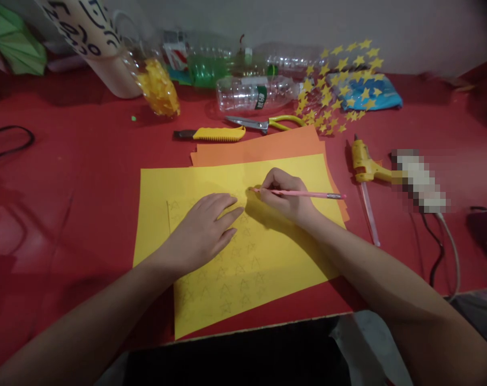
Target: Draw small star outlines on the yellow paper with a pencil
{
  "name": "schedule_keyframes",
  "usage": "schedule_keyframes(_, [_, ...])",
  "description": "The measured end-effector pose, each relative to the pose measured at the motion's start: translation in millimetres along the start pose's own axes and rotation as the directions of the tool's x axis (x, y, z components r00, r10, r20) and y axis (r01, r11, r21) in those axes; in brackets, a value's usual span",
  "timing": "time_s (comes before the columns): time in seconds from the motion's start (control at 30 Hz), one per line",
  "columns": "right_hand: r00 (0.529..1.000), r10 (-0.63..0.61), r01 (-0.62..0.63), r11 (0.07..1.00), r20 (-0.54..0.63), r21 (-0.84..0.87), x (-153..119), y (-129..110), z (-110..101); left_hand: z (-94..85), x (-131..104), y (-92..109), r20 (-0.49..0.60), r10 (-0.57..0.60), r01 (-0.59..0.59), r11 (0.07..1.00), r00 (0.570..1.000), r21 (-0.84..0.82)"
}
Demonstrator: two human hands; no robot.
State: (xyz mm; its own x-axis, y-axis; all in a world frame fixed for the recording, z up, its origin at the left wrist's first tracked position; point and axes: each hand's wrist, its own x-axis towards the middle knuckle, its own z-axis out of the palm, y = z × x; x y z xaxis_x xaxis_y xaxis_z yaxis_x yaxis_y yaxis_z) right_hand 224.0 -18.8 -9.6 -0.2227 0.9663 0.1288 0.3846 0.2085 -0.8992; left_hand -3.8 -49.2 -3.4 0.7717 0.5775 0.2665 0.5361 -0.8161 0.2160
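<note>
Yellow paper (295, 252) lies in front of me, its left half covered with rows of small pencil-drawn stars. My right hand (289, 195) pinches a pink pencil (319, 194), its tip at the paper near the upper middle and its eraser end pointing right. My left hand (205, 230) rests flat on the sheet, fingers slightly apart, hiding some of the stars. Orange paper (259, 147) sticks out from under the yellow at the back and right.
Behind the paper lie a yellow utility knife (219, 134) and yellow-handled scissors (267, 124). Plastic bottles (259, 94) and a cluster of yellow stars (339, 88) stand further back. To the right are a glue gun (361, 161) and a power strip (422, 182) with cables.
</note>
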Motion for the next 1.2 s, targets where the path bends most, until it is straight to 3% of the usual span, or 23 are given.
schedule_keyframes(0.67, [0.992,0.075,-0.076,0.997,-0.105,-0.006,-0.6,-6.5,-1.1,-0.4,-0.3,0.3,0.038,-0.027,0.028,0.999,0.999,-0.023])
schedule_keyframes(1.2, [0.995,0.075,-0.079,0.995,-0.072,-0.062,-1.1,-5.4,-0.5,1.6,-0.9,-0.3,0.012,-0.014,0.015,1.0,1.0,-0.013])
